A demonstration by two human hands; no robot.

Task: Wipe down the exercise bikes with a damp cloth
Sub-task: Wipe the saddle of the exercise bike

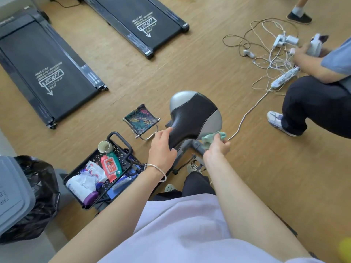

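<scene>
The left hand [163, 147] clasps the narrow end of the bike seat [193, 118], fingers wrapped around it. The right hand [218, 147] pinches a green cloth [212, 138] against the seat's right underside. Left of the seat stands a folding stool [141, 118].

Two treadmills [47, 71] [140, 21], folding stool [141, 120], supply cart [100, 171] — paper cup [104, 146], wet wipes [111, 166] — tangled cables [273, 54].

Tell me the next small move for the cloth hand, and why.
Probably sweep the green cloth up over the saddle. The right hand presses it only at the saddle's lower grey edge, the black top shows no cloth on it, and the left hand already steadies the narrow end.
</scene>
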